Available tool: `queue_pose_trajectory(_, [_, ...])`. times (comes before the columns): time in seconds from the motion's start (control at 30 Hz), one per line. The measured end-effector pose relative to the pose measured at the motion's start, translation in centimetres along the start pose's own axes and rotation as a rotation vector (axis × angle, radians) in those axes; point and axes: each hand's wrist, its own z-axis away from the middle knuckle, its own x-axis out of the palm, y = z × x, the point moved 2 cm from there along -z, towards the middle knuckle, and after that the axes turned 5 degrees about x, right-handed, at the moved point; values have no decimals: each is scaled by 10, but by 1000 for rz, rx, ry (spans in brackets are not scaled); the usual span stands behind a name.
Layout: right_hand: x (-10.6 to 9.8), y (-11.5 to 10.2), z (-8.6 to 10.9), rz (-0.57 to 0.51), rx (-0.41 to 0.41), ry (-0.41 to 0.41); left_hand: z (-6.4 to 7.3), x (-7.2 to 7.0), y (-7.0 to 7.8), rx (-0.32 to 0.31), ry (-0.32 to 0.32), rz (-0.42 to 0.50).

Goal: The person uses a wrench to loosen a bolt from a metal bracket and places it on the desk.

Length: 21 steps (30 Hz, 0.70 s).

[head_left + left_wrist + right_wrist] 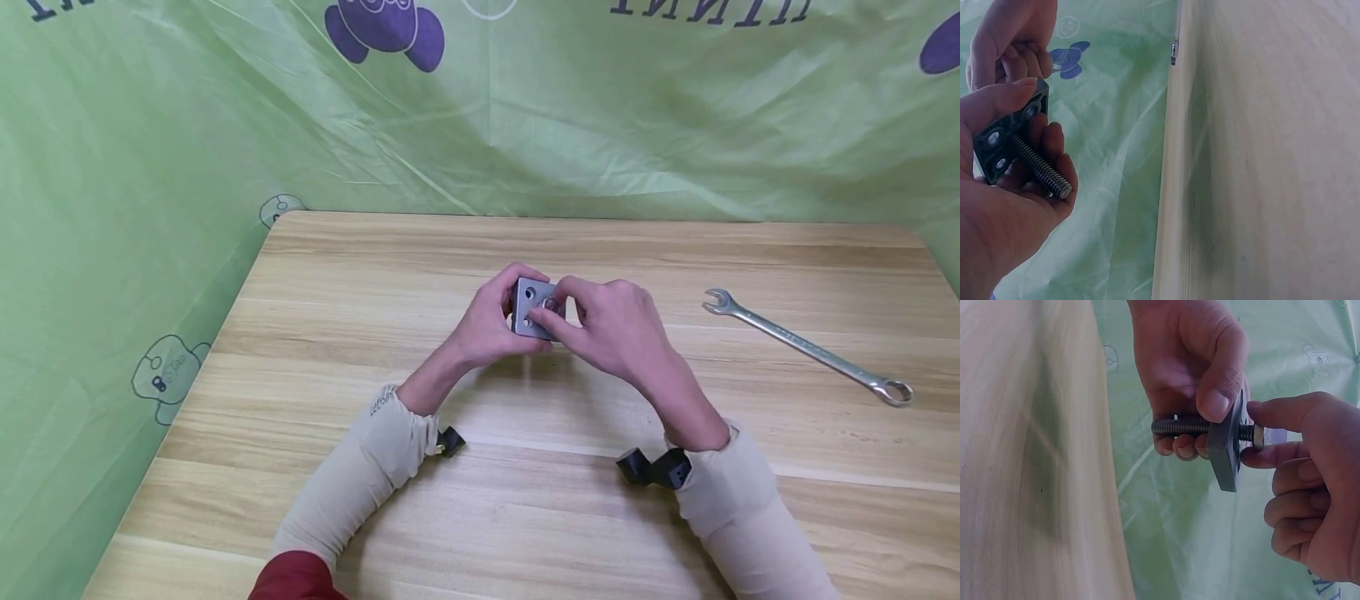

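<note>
My left hand grips a dark grey square plate with several holes, thumb on one side and fingers on the other. A threaded bolt passes through the plate. In the left wrist view its long shank sticks out on the palm side, near the curled left fingers. On the other face, a short stretch of thread shows between the plate and the bolt head. The thumb and index finger of my right hand pinch at this head. The right hand's other fingers are curled.
A combination wrench lies at the right on the wooden table, its open end toward the back. Green printed cloth hangs behind the table and along its left side.
</note>
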Motion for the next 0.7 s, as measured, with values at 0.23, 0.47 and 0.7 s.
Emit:
queue_pose_trajectory(0.23, [-5, 0, 0, -101, -41, -17, 0, 0, 2, 4, -3, 9])
queue_pose_trajectory(0.47, [-6, 0, -1, -191, -135, 23, 0, 1, 2, 10, -17, 22])
queue_pose_trajectory(0.7, [-7, 0, -1, -215, -145, 7, -1, 2, 2, 6, -21, 11])
